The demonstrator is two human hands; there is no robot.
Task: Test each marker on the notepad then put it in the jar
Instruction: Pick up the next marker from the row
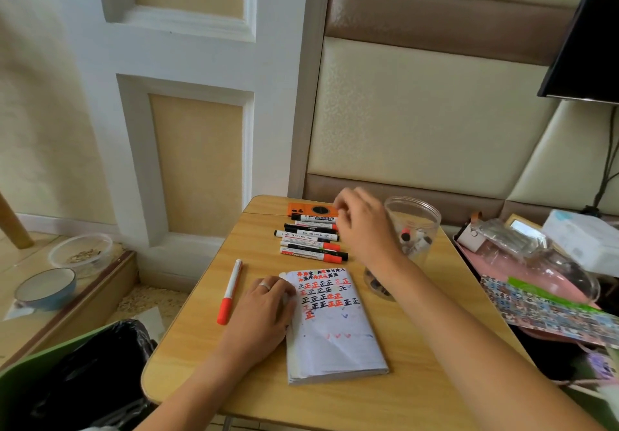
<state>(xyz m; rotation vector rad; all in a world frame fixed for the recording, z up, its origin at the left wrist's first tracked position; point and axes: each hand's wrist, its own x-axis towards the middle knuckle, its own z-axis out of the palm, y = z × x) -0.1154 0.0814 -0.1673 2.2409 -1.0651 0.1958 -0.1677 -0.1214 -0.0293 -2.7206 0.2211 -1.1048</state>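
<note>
A white notepad (335,330) covered in red and black test marks lies on the small wooden table (435,363). My left hand (264,310) rests flat on its left edge. Behind it lies a row of several markers (310,238) with black and red caps. My right hand (365,226) hovers over the right end of that row, fingers loosely bent and blurred, and I cannot tell whether they hold anything. To the right stands a clear plastic jar (413,229) with a few markers inside. One red-capped marker (229,291) lies apart, left of the notepad.
An orange device (306,210) sits at the table's far edge. The jar's clear lid (376,284) lies right of the notepad. Clutter and a patterned sheet (549,310) crowd the right side. A black bin bag (93,373) is at lower left, with bowls (45,288) on the floor ledge.
</note>
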